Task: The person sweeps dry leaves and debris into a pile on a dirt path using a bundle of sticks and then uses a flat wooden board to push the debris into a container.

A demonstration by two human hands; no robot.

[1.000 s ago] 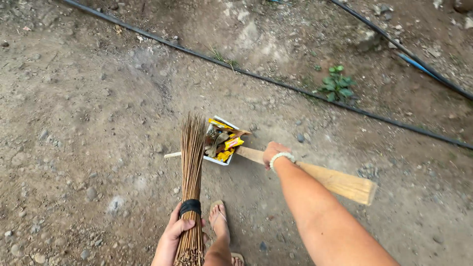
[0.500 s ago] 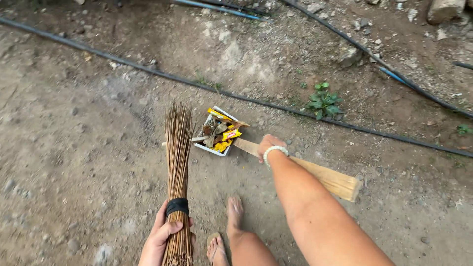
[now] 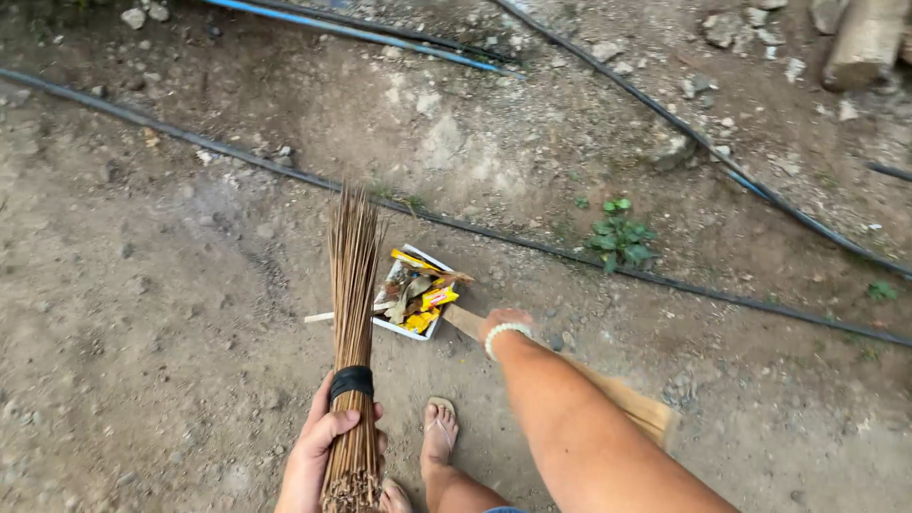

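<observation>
While the left hand [image 3: 318,446] wraps closed around a bundled stick broom with a black band [image 3: 351,323], holding its tips just beside the white litter-filled dustpan [image 3: 410,293], the right hand [image 3: 503,328] grips the pan's wooden handle [image 3: 579,380], tilting it low so sweepings slide inside.

Stick broom [image 3: 353,285] upright, bristles on dirt beside white dustpan [image 3: 410,296], wooden-handled, full of wrappers, leaves

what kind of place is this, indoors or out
Outdoors, probably a bare-earth yard: packed dirt ground with loose stones, black hoses lying across it, and a small green weed sprouting from the soil.
</observation>
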